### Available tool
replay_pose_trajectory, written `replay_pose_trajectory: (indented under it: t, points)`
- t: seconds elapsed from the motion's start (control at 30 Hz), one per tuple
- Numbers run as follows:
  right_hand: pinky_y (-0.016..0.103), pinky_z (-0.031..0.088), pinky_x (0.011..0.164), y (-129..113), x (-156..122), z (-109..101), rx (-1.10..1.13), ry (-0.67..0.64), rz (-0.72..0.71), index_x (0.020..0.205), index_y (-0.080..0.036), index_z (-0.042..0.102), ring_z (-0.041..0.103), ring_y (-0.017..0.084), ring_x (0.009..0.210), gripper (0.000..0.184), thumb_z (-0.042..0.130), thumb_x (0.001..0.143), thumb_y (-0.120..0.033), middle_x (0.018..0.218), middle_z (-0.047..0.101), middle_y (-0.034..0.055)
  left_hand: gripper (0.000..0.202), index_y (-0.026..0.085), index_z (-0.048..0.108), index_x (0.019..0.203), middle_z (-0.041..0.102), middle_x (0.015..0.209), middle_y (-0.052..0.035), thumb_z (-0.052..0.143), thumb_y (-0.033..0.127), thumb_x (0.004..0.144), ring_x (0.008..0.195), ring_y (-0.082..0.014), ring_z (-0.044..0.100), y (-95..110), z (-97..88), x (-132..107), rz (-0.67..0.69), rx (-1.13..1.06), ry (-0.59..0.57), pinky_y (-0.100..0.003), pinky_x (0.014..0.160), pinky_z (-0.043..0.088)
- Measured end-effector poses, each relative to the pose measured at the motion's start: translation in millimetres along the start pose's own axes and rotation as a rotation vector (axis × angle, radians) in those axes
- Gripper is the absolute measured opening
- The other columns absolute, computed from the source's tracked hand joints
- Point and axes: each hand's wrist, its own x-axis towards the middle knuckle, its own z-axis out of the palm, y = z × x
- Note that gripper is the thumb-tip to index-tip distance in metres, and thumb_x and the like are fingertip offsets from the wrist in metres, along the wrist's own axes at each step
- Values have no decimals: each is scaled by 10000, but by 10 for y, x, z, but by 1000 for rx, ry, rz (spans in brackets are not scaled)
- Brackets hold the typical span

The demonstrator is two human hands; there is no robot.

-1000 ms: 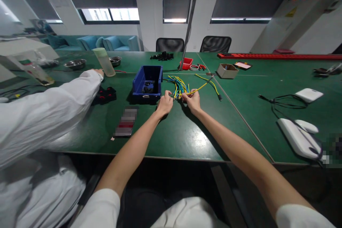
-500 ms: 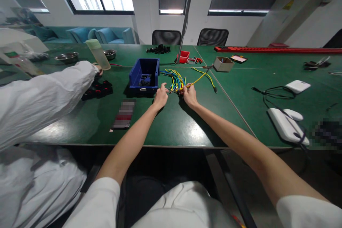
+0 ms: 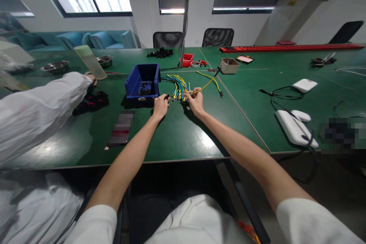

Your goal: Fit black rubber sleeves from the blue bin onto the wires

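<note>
My left hand (image 3: pixel 161 106) is closed in a pinch on a small black piece (image 3: pixel 167 96), just right of the blue bin's front corner. More small black parts (image 3: pixel 145 88) lie inside the blue bin (image 3: pixel 142 99). My right hand (image 3: pixel 196 101) pinches one end of a yellow wire (image 3: pixel 210 83), whose other end has a black connector (image 3: pixel 218 70) and stretches up to the right. Between my hands lies a bundle of yellow, blue and green wires (image 3: pixel 179 87) with metal ends towards me. A separate yellow-green wire (image 3: pixel 215 80) lies right of the bundle.
At left a co-worker's sleeve (image 3: pixel 48 99) reaches over the table by black-and-red parts (image 3: pixel 94 101) and a bottle (image 3: pixel 90 62). A phone (image 3: pixel 121 129) lies near the front edge. Behind the wires stand a metal pole (image 3: pixel 185 23), a red bin (image 3: pixel 187 59) and a small box (image 3: pixel 229 66).
My left hand has gone from spread fingers to a pinch on a small black piece. My right hand still holds the yellow wire. The whole view has shifted a little.
</note>
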Motion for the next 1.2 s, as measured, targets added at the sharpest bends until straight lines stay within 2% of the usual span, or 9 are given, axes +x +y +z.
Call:
replay_pose_trajectory:
  t: [0.1,0.2,0.33,0.43,0.67,0.8,0.9,1.07,1.2]
  points:
    - [276,521,722,-2,7,1,38,-17,-7,900,-250,311,627,135,783,356,605,702,-279,826,580,-23,248,160,688,856,696,780,-45,442,184,839,549,-116,595,-18,10,18,8,29,-11,-213,563,434]
    - [285,518,750,21,23,9,63,-35,-24,892,-246,328,617,125,752,342,609,699,-271,814,578,-26,251,174,712,880,702,780,-54,465,183,835,642,-143,616,-38,28,28,60,69,-26,-232,633,441]
    - [300,521,756,61,46,20,51,-35,24,903,-241,350,616,132,754,346,615,686,-279,821,590,-16,225,189,719,900,700,798,-72,574,345,828,732,-180,620,-43,46,18,94,162,-51,-256,681,431]
    - [303,523,747,87,61,25,46,-35,54,915,-239,361,617,133,742,356,620,674,-281,822,596,-17,271,197,716,947,702,856,-82,570,399,840,764,-189,619,-24,44,5,122,167,-49,-267,703,428]
    - [312,527,756,18,-27,17,36,28,37,896,-237,376,628,138,745,330,618,677,-285,818,609,-17,259,210,715,1004,675,924,-76,601,362,828,826,-181,599,46,9,-44,180,240,-68,-272,763,423]
    - [316,529,758,-58,-185,15,-1,25,42,875,-233,394,637,144,736,312,627,672,-282,815,622,-10,226,270,713,1012,633,906,-51,566,330,851,825,-168,589,92,12,-118,212,358,-106,-255,725,411]
    - [315,532,748,-79,-254,19,-28,4,42,869,-232,406,642,147,722,302,630,669,-268,809,630,-9,225,269,718,985,613,924,-53,547,343,860,812,-167,589,114,25,-159,223,423,-106,-256,703,406]
    - [307,531,731,-82,-244,24,-78,17,6,836,-229,430,643,151,718,256,629,677,-258,802,638,-3,260,256,716,990,630,925,-72,510,365,876,810,-194,602,125,38,-162,236,488,-138,-283,692,411]
    - [304,529,714,-100,-228,28,-79,26,19,833,-227,433,641,153,710,263,638,674,-267,801,644,1,252,275,705,1037,654,903,-74,559,360,850,856,-214,610,126,33,-143,251,466,-173,-290,725,424]
